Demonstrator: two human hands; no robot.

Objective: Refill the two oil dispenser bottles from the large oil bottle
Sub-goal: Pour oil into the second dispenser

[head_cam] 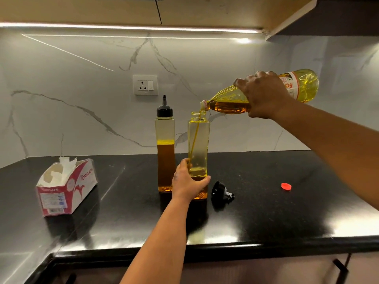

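Left hand [187, 181]: I grip the open dispenser bottle [198, 148], lower centre.
Right hand [264, 95]: I clasp the tilted large oil bottle [231, 102], pouring.
Next: level seems low; steady the stream.

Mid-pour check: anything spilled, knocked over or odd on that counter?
No spill shows. The oil stream from the large oil bottle falls inside the open dispenser bottle. Its black spout cap lies on its side on the counter, and the red cap sits loose further right. The tissue box is torn open.
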